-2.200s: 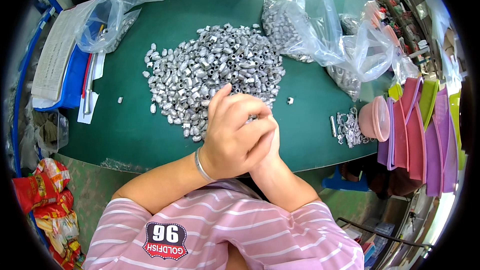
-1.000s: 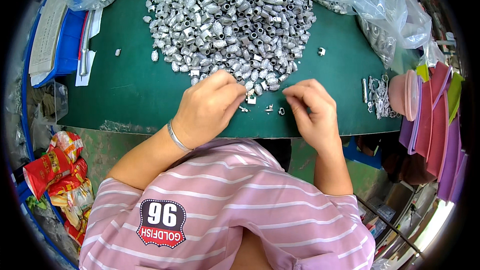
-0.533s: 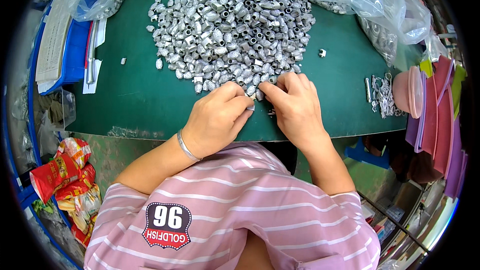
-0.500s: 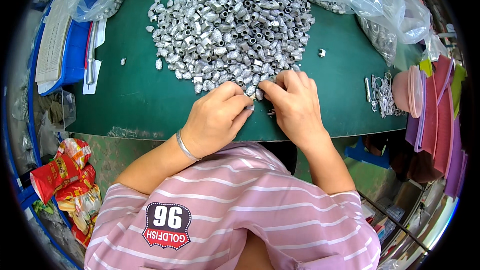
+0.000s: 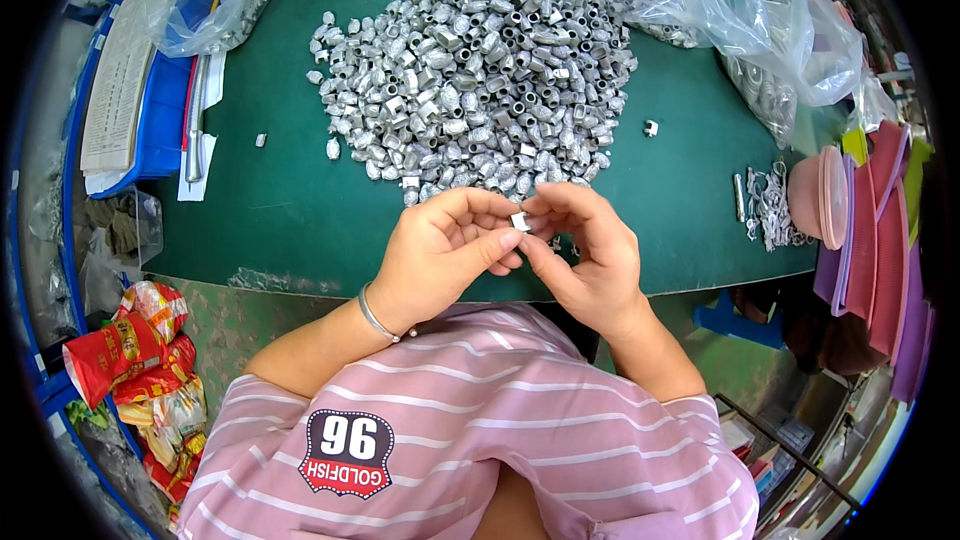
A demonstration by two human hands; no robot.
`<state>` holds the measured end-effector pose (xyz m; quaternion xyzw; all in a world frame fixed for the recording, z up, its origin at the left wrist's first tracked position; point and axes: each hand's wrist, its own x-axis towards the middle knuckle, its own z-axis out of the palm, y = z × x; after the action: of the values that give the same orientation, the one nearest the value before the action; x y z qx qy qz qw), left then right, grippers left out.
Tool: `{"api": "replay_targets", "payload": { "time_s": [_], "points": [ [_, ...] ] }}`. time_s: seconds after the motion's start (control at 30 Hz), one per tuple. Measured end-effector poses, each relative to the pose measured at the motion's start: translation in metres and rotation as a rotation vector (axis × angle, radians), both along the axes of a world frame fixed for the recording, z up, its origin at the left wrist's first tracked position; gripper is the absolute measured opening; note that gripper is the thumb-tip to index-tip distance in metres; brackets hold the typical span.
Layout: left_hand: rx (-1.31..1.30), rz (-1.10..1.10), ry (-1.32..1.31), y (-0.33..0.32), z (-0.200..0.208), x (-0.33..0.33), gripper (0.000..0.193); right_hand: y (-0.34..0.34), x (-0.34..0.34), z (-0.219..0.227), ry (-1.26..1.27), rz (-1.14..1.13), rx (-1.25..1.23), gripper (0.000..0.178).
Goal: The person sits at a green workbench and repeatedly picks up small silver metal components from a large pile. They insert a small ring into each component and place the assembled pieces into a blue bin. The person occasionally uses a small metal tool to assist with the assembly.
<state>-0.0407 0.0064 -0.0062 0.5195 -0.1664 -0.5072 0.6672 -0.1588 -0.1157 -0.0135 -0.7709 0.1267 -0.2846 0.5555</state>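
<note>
At the near edge of the worktop (image 5: 270,225), left hand (image 5: 440,240) and right hand (image 5: 592,258), apart a second ago, now meet, pinching one small metal piece (image 5: 520,223) just short of the pile (image 5: 480,80); apparently singled out for handling.

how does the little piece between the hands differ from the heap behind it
The piece is one item; the heap is many. The piece is held at the fingertips of the left hand and right hand; the heap lies on the green table. The piece shows a flat, bright face; the heap, mostly rounded shapes. Both look silvery.
</note>
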Motion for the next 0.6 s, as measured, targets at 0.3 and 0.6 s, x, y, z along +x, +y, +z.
{"api": "replay_targets", "payload": {
  "time_s": [0.3, 0.6],
  "points": [
    [-0.049, -0.083, 0.518, 0.007, -0.003, 0.015, 0.017, 0.001, 0.005, -0.008, -0.162, 0.003, -0.098, 0.028],
    [-0.104, 0.037, 0.069, 0.007, -0.004, 0.006, 0.014, 0.001, 0.004, 0.004, -0.049, 0.019, -0.247, 0.026]
  ]
}}
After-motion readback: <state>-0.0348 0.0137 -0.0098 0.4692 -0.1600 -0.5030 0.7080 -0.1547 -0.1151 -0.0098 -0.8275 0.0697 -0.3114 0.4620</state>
